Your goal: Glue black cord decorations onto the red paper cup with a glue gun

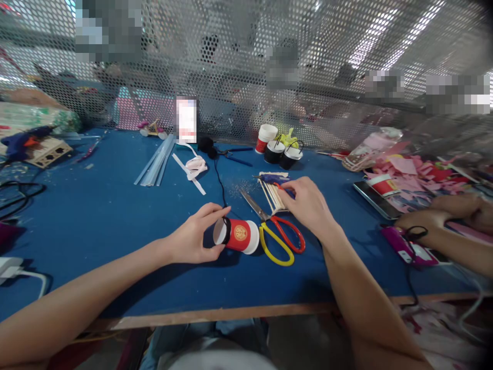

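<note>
A small red and white paper cup lies on its side, with a gold emblem and a black band round one end. My left hand pinches that banded end between thumb and fingers. Over to the right, my right hand is closed on the handle of a blue hot glue gun with a red trigger. The gun's nozzle points left, and its body lies over a small rack of pale sticks. Scissors with one yellow and one red handle lie between my hands, blades pointing away.
Clear glue sticks, white ribbon and pliers lie behind. Small cups stand near the perforated metal screen. A phone and another person's hands are at right. A power strip sits far left.
</note>
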The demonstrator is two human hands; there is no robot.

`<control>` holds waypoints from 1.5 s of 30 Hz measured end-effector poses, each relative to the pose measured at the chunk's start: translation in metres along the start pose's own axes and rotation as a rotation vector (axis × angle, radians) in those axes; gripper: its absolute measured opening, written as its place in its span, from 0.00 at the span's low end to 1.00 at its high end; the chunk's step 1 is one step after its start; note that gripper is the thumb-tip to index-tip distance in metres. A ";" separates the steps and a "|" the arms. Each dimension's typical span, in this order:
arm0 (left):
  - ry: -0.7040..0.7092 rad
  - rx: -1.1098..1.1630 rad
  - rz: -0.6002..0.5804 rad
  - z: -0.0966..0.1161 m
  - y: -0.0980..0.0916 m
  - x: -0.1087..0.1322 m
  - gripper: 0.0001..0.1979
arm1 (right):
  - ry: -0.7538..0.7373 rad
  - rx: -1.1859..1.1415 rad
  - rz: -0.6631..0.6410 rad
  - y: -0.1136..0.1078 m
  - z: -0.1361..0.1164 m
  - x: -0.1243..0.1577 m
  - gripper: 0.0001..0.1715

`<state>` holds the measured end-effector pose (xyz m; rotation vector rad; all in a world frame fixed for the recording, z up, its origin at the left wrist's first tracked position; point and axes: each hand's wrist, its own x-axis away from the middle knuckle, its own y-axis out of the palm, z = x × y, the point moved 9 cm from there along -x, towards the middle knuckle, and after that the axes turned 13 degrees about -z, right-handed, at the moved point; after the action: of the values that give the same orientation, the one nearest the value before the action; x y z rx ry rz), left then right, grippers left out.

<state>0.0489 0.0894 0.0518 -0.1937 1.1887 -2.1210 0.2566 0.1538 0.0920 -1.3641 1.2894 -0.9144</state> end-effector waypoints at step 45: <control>0.057 -0.005 0.053 0.015 -0.001 0.000 0.24 | -0.356 -0.524 -0.448 0.062 -0.109 -0.023 0.05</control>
<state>0.0545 0.0796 0.0613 -0.1034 1.2191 -2.0901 0.1347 0.1638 0.0573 -2.1785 0.9947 -0.5905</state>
